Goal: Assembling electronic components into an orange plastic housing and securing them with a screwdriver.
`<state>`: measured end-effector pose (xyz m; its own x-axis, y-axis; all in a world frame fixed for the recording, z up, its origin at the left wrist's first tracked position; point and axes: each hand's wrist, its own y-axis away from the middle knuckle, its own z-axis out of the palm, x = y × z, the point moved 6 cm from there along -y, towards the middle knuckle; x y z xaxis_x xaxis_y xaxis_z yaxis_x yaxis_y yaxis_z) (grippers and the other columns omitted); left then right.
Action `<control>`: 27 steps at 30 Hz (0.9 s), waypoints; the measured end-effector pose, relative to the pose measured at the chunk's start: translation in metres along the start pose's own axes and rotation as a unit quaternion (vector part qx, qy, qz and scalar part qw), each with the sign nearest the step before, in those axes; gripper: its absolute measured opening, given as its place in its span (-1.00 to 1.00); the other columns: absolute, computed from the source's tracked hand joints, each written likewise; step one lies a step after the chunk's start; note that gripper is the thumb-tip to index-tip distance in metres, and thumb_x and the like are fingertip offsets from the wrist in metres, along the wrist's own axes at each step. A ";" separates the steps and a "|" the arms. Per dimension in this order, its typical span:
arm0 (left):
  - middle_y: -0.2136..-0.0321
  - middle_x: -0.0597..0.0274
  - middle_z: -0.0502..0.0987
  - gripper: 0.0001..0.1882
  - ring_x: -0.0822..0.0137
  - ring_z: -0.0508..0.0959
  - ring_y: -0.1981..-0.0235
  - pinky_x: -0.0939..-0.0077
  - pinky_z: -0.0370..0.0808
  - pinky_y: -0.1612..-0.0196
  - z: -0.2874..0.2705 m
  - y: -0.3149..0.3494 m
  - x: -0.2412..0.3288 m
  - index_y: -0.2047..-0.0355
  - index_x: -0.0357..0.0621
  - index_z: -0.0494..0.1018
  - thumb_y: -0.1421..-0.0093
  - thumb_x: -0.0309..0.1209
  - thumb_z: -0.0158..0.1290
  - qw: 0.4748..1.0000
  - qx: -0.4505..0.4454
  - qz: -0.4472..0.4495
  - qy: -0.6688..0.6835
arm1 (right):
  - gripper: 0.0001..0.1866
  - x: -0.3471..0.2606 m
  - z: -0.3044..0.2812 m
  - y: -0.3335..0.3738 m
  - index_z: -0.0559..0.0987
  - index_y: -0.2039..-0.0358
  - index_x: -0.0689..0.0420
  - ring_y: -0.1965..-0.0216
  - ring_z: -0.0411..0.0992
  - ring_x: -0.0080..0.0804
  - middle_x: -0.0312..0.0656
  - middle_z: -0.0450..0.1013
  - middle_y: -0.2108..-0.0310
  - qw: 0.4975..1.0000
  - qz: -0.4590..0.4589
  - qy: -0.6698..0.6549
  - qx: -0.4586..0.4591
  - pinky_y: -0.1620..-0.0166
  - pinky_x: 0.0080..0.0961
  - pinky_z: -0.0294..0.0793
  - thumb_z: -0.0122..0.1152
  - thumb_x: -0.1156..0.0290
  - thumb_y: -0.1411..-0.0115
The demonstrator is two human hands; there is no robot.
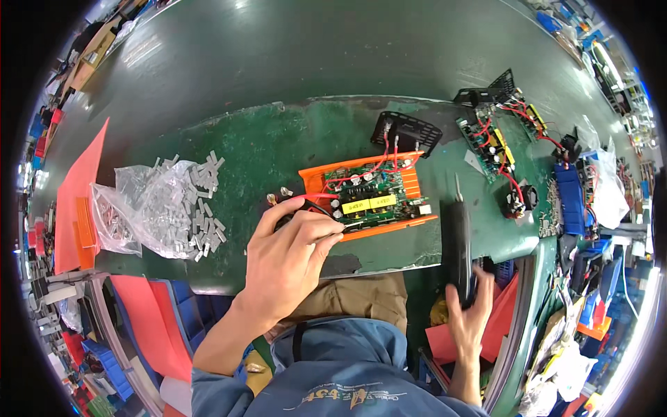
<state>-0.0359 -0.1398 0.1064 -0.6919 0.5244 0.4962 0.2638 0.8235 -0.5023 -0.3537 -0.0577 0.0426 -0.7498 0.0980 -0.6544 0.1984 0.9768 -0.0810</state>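
Housing, centre: orange, metallic-looking, ribbed. Driver, right of centre: smooth black plastic; metal bit. Bag, left: clear, glossy, crumpled plastic. Worktop: green, scuffed. Shirt, bottom: blue cloth.

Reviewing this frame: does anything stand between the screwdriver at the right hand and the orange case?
Nothing visible does: only a strip of bare bench shows between the screwdriver and the case. At the case's near left corner, however, the left hand covers part of it.
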 end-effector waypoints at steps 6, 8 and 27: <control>0.31 0.38 0.66 -0.68 0.35 0.67 0.28 0.25 0.52 -0.14 0.006 -0.002 -0.002 0.14 -0.08 0.47 -0.15 -0.55 0.33 1.000 -0.013 0.021 -0.019 | -0.52 0.006 0.048 0.084 0.49 0.02 0.16 0.36 0.45 -0.55 -0.31 0.50 0.33 0.845 0.324 -0.368 -0.214 0.27 -0.59 0.44 0.38 0.56 -0.01; 0.30 0.38 0.67 -0.68 0.36 0.67 0.27 0.25 0.52 -0.14 0.009 -0.004 -0.004 0.14 -0.08 0.48 -0.14 -0.55 0.33 0.999 -0.021 0.022 -0.013 | -0.52 -0.001 0.061 0.106 0.47 -0.01 0.19 0.30 0.50 -0.53 -0.27 0.54 0.31 0.826 0.336 -0.344 -0.293 0.22 -0.47 0.52 0.45 0.50 -0.08; 0.29 0.36 0.69 -0.75 0.33 0.67 0.25 0.26 0.52 -0.13 0.011 -0.003 -0.007 0.16 -0.06 0.54 -0.17 -0.49 0.33 0.999 -0.049 0.014 -0.018 | -0.22 -0.035 0.084 0.103 0.38 -0.28 0.28 0.34 0.43 -0.46 -0.16 0.52 0.33 0.864 0.204 -0.318 -0.332 0.22 -0.48 0.40 -0.41 -0.21 -0.54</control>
<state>-0.0396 -0.1481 0.0964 -0.7065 0.5403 0.4571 0.3464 0.8272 -0.4425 -0.2539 0.0238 -0.0064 -0.1627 0.5414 -0.8249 -0.2001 0.8005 0.5649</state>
